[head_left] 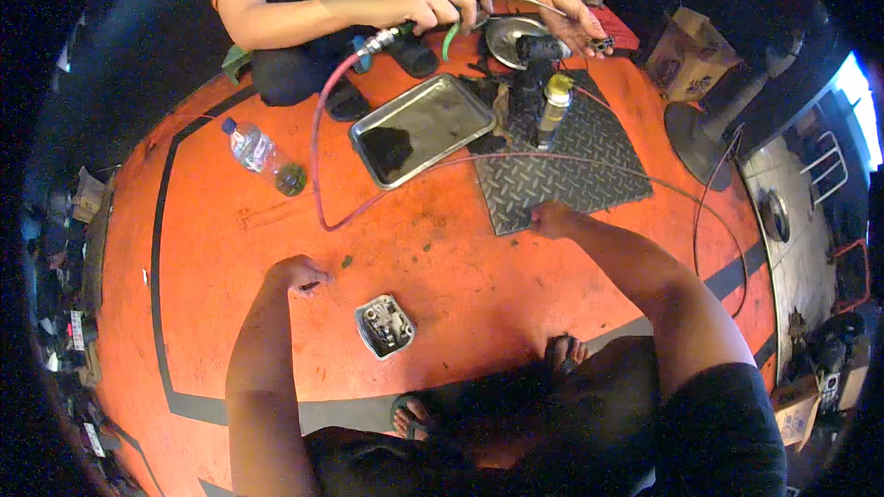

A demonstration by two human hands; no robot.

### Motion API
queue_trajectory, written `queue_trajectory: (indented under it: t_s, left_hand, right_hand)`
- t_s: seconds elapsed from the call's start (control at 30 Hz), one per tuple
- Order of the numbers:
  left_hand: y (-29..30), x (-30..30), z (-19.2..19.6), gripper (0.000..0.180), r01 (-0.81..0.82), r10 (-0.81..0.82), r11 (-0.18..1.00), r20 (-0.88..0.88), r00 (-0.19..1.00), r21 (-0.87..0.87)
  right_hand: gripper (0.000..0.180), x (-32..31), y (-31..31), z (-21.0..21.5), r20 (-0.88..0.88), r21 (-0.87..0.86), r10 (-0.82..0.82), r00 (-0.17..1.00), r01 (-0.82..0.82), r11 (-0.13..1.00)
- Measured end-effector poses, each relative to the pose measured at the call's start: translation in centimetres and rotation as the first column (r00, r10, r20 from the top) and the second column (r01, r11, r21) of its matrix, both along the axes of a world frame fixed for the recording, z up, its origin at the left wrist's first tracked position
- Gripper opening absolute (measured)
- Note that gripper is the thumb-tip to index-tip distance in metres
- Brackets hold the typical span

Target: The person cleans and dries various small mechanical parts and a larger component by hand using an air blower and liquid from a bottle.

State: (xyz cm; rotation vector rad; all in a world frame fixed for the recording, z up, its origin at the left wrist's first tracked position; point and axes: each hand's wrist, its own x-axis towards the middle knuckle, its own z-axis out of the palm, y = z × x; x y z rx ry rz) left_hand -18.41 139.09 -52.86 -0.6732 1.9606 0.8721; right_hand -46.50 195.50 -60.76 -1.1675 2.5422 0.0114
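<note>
My left hand [298, 272] is over the orange floor at the left, its fingers curled together around something small and dark that I cannot make out. A small metal engine part [387, 326], like an open cover with parts inside, lies on the floor to its right. My right hand [554, 219] is closed at the near edge of a dark diamond-plate mat [589, 175]; a reddish spot shows at its fingertips, too small to name. Across from me, a person's hands [451, 2] hold an air blow gun on a red hose [319, 129] and a small dark part [600, 44].
A metal tray [451, 129] with dark liquid stands mid-floor. A plastic bottle [262, 155] lies to its left. On the mat are a spray can [553, 112] and a black power tool [534, 64]. A hose crosses the mat. A cardboard box [692, 53] sits at the far right.
</note>
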Motion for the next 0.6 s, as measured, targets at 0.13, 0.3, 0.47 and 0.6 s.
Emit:
queue_trajectory:
  t_s: [0.13,0.3,0.47,0.6]
  left_hand:
    - [-7.1,4.7,-3.5,0.039,0.218,-0.215,0.976,-0.225,0.95,-0.013]
    - [0.1,2.5,-0.9,0.039,0.13,-0.128,0.99,-0.046,0.991,0.049]
    - [-7.3,5.5,-4.9,0.043,0.212,-0.223,0.975,-0.26,0.94,-0.068]
    - [-6.3,15.3,-0.6,0.044,-0.033,0.049,0.982,0.082,0.995,-0.186]
  right_hand:
    - [0.021,2.5,-10.2,2.8,0.107,-0.141,-0.075,0.991,0.09,0.986]
    - [0.024,-0.7,-13.1,-4.2,-0.036,-0.25,-0.118,0.992,0.106,0.962]
    - [0.031,-9.4,-13.4,-10.3,-0.29,-0.168,-0.111,0.951,0.064,0.984]
    - [0.028,3.1,-23.8,-2.2,0.035,0.08,-0.116,0.993,0.113,0.99]
